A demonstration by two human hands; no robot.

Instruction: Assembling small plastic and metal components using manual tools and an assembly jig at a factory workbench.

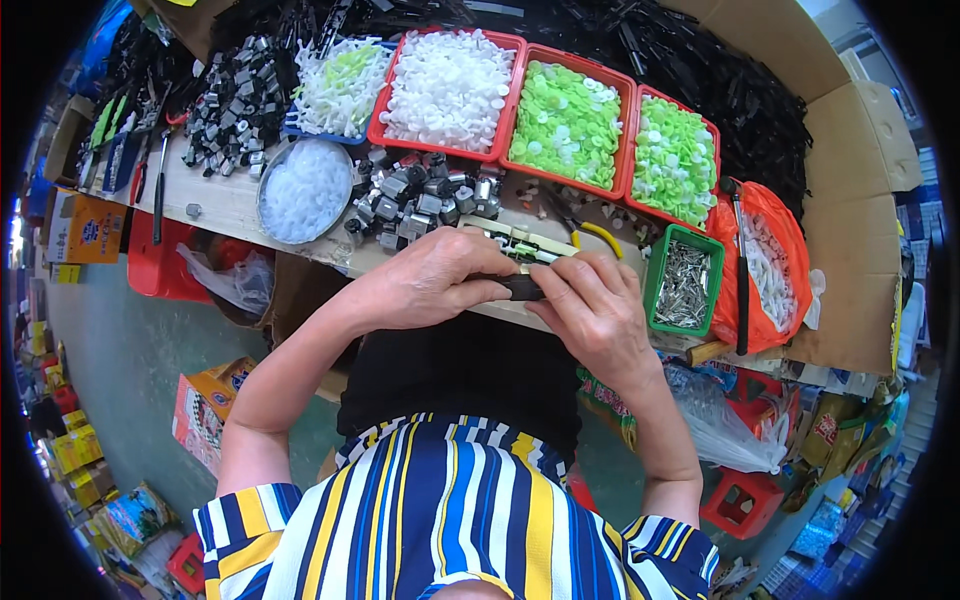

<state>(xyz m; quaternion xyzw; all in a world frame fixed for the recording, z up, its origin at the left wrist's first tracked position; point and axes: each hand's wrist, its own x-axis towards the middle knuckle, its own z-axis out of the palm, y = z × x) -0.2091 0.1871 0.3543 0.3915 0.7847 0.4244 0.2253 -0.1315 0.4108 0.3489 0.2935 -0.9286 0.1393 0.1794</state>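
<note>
My left hand (425,278) and my right hand (598,312) meet at the table's front edge. Between them is a small dark elongated part (522,288), pinched by the fingers of both. Right behind it lies a long cream-coloured holder (530,240) with dark pieces along it, close to my fingertips. Many small grey metal motors (415,205) are heaped just beyond my left hand. Yellow-handled pliers (597,236) lie beyond my right hand. To the right of that hand stands a green tray (690,285) of small metal pins or screws. Fingers hide most of the dark part.
Red trays hold white pieces (447,90) and green pieces (567,125). A round bowl (304,192) of translucent bits stands left. At the right are an orange bag (775,265) and a black-shafted tool (741,270). Black strips (720,110) pile up behind, beside a cardboard wall (850,200).
</note>
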